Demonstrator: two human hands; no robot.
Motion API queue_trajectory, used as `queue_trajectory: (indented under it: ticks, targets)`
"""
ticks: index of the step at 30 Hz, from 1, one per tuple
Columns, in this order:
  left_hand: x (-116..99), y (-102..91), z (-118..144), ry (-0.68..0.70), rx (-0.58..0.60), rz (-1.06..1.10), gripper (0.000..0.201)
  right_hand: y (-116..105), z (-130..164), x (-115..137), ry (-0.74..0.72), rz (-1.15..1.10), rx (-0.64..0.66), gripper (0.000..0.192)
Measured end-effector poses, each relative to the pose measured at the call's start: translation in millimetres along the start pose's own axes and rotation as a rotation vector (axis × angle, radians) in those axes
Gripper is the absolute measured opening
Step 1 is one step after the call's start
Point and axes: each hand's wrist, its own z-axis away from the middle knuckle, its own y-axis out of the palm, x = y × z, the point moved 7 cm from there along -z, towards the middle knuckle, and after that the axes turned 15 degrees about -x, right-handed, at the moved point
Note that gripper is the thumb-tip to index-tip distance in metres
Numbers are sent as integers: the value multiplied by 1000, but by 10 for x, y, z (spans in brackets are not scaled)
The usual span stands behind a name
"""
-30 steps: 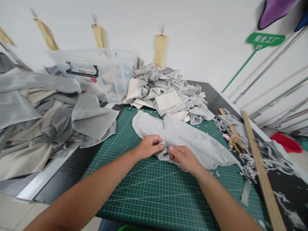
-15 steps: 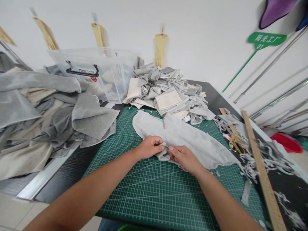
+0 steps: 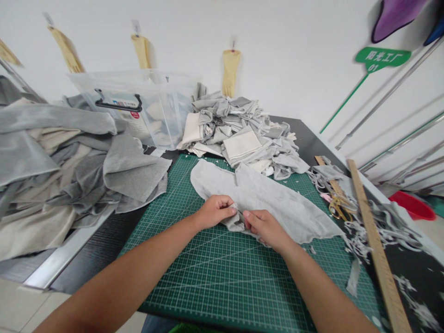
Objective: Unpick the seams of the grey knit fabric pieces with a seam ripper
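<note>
A light grey piece of fabric [image 3: 270, 196] lies spread over the green cutting mat [image 3: 222, 277], its near edge bunched up between my hands. My left hand [image 3: 218, 211] pinches that edge between thumb and bent fingers. Close beside it, my right hand [image 3: 263, 226] is closed on the same edge, thumb and forefinger pressed together. Whether a small tool is also in the right hand's fingers cannot be made out. The fabric's rounded end points to the far left and its pointed end to the right.
Grey and beige cloth is heaped at left [image 3: 79, 175]; a second cloth pile [image 3: 239, 129] stands behind the mat. A clear plastic bin [image 3: 166, 111] is at the back. On the right lie a wooden ruler [image 3: 376, 240], gold-handled scissors [image 3: 338, 210] and fabric scraps [image 3: 359, 238].
Almost nothing differs. My left fingers have shifted very slightly at the pinched fabric edge; my right hand keeps its place and the fabric lies as before.
</note>
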Motion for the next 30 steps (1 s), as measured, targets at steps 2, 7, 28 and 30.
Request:
queue_trajectory:
  ticks: [2, 7, 28, 30]
  targets:
    - [5, -1, 1, 2, -2, -12, 34, 5, 3, -2, 8, -4, 6, 52]
    - [7, 4, -2, 5, 2, -1, 32, 14, 5, -11, 23, -12, 14, 51]
    - [-27, 24, 17, 25, 25, -50, 32, 7, 13, 21, -8, 3, 19, 51]
    - [-28, 29, 16, 26, 28, -47, 31, 6, 10, 18, -11, 6, 16, 51]
